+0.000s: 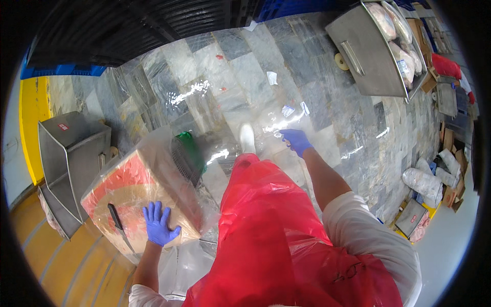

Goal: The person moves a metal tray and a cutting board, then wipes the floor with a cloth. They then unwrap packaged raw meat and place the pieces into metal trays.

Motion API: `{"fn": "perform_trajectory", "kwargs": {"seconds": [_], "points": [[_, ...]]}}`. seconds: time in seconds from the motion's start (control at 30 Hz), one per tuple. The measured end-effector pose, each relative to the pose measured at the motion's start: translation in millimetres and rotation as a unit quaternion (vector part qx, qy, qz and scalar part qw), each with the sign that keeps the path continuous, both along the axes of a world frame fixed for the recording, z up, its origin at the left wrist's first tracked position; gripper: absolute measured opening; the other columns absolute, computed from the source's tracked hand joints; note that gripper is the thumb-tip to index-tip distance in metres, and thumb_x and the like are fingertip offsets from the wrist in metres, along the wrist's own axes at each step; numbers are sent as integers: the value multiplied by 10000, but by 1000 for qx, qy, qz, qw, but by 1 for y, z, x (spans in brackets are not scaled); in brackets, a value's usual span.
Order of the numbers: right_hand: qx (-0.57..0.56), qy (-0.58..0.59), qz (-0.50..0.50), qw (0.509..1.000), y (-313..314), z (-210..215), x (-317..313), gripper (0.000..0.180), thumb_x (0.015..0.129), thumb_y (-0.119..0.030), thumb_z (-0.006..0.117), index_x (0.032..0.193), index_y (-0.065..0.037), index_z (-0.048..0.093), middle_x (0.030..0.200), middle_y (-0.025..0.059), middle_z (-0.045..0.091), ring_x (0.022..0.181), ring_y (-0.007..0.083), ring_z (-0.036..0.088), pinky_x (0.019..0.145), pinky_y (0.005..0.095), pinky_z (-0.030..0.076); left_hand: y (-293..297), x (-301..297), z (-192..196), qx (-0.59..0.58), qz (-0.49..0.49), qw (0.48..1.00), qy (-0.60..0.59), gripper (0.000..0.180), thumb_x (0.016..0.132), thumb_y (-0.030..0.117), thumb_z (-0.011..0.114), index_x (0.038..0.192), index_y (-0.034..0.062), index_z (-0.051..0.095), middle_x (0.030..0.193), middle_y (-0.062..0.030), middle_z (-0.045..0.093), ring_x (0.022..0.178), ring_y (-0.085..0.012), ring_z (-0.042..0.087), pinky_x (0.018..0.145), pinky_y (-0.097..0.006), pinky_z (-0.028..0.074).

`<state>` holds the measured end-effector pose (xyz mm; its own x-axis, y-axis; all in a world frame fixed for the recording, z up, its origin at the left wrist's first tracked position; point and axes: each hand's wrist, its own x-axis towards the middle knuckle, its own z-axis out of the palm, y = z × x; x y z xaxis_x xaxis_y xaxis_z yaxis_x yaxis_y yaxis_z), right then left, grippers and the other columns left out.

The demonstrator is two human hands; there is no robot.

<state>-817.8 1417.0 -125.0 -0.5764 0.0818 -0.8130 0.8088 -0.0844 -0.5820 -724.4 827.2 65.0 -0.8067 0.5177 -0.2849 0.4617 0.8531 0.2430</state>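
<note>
My left hand (159, 224), in a blue glove, lies with fingers spread on the top of a large plastic-wrapped cardboard box (138, 180). Red smears mark the box's top and the clear plastic over it. Just left of that hand is a knife (115, 217) with a black handle; its blade points toward my body. My right hand (296, 141), also gloved in blue, hangs over the wet floor away from everything. Its fingers are loosely extended, with nothing in them.
A green crate (192, 153) sits beyond the box. Steel carts stand at left (84, 153) and at upper right (371, 48), the latter holding bagged meat (404, 59). Black crates (123, 25) line the far side. Wrapped bundles (423, 184) lie at right. Paper scraps (271, 78) litter the tiles.
</note>
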Motion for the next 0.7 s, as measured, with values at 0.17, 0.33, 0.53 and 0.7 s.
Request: {"fn": "perform_trajectory", "kwargs": {"seconds": [0.17, 0.33, 0.53, 0.7], "points": [[135, 75, 41, 987, 77, -17, -25, 189, 875, -229, 665, 868, -47, 714, 684, 29, 623, 567, 103, 553, 496, 292, 451, 56, -28, 45, 6, 111, 993, -46, 701, 712, 512, 696, 1249, 101, 510, 1392, -201, 405, 1304, -432, 337, 1065, -583, 243], [373, 29, 228, 899, 188, -85, -14, 185, 841, -243, 641, 957, -132, 733, 890, 124, 703, 745, 291, 666, 673, 391, 527, 172, -124, 44, 7, 187, 974, 129, 166, 811, 67, 637, 975, 66, 613, 999, -152, 603, 951, -338, 553, 867, -453, 405], [366, -71, 166, 913, 251, -143, -22, 242, 787, -309, 676, 982, -179, 737, 1016, 137, 686, 934, 324, 663, 831, 396, 525, 335, -190, -107, 94, 209, 969, -92, 255, 826, 166, 668, 1039, 28, 647, 958, -183, 646, 931, -362, 603, 829, -421, 474], [320, -54, 184, 928, 305, -249, -9, 248, 784, -311, 676, 975, -166, 737, 1022, 135, 691, 948, 323, 662, 852, 399, 522, 464, -183, -313, 78, 85, 968, -222, 265, 840, 282, 654, 1007, 77, 652, 999, -159, 658, 947, -347, 623, 818, -419, 500]]}}
